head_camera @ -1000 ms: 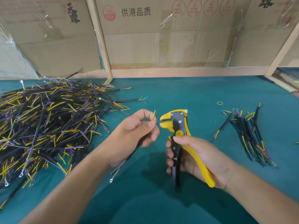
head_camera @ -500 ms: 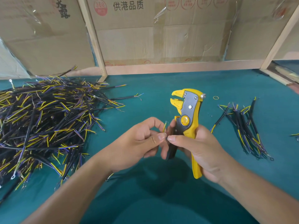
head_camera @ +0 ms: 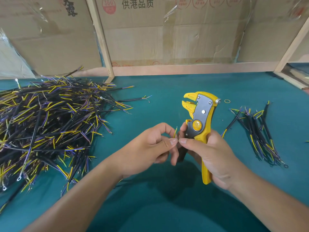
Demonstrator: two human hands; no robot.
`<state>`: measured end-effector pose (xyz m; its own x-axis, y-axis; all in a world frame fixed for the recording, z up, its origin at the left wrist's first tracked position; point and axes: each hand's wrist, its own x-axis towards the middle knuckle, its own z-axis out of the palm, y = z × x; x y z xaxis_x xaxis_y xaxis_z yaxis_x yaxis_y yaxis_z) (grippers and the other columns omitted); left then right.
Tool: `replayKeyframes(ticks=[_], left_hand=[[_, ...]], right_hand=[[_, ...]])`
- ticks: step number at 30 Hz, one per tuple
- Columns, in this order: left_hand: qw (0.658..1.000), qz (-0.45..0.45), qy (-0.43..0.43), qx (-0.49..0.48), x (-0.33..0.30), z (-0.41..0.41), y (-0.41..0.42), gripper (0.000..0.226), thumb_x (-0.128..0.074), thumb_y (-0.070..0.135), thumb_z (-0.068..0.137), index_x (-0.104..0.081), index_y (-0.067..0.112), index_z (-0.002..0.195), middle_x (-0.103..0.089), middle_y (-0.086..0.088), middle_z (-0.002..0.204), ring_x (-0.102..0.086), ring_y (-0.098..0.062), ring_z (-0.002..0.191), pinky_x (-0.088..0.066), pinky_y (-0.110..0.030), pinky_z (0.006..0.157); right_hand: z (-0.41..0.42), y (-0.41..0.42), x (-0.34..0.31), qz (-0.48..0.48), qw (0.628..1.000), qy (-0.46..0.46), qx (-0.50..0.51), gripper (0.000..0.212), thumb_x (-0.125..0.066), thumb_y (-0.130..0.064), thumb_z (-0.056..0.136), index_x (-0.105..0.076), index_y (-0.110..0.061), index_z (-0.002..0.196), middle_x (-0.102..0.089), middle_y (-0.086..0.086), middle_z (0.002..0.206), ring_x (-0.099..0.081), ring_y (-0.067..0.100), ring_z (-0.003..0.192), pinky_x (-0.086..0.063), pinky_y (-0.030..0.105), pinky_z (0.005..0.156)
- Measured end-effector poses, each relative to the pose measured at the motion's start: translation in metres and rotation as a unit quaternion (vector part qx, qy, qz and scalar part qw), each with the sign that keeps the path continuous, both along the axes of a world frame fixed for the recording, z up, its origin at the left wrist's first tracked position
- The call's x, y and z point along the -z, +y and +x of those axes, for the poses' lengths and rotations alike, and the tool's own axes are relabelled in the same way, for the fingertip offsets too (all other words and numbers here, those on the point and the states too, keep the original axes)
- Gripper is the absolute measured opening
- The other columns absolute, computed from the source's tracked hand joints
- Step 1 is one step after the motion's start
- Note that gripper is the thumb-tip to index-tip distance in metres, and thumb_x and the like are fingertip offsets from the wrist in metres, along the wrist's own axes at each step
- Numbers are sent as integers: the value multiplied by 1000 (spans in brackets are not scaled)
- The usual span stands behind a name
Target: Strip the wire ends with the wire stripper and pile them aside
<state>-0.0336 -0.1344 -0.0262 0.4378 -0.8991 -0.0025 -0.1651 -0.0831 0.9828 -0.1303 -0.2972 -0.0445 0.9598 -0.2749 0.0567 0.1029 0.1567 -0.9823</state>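
Cardboard [head_camera: 167, 39] in a wooden frame backs a teal tabletop [head_camera: 167, 84]. A big heap of black, yellow and purple wires [head_camera: 50, 124] fills its left side; a small pile [head_camera: 257, 129] lies at right, well apart. The right hand [head_camera: 210, 153] grips the yellow stripper [head_camera: 198, 124] upright at centre, jaws slightly apart and pointing left, its thumb tip meeting the left thumb. The left hand [head_camera: 150, 148] pinches a thin yellow wire end [head_camera: 175, 132] just beside the stripper's handles. A small yellow ring [head_camera: 227, 101] lies near the stripper's head.

"供港品质" and "360" on cardboard box [head_camera: 167, 39]
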Motion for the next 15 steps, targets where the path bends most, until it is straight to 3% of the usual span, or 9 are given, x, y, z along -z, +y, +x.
replayKeyframes(ticks=[5,10,15], left_hand=[[1000,4,4,-13,-1,0,0,9,-42,14,107,-42,7,101,-67,-6,71,-32,-17,51,-30,-23,52],[1000,0,10,-28,-1,2,1,10,-42,16,107,-42,9,100,-67,-6,71,-33,-16,52,-31,-23,53],[999,-12,17,-35,0,4,1,17,-44,25,102,-43,9,99,-67,-6,71,-32,-18,52,-32,-21,54]], right_hand=[[0,-1,1,-31,1000,1,4,12,-69,-19,79,-70,-20,91,-66,7,85,-62,33,83,-48,61,97],[0,-3,1,-61,998,4,2,12,-69,-22,79,-71,-22,90,-68,1,85,-64,19,81,-53,43,91],[1,-4,2,-75,997,-2,4,11,-68,-22,79,-70,-23,90,-69,0,83,-65,19,77,-56,40,86]])
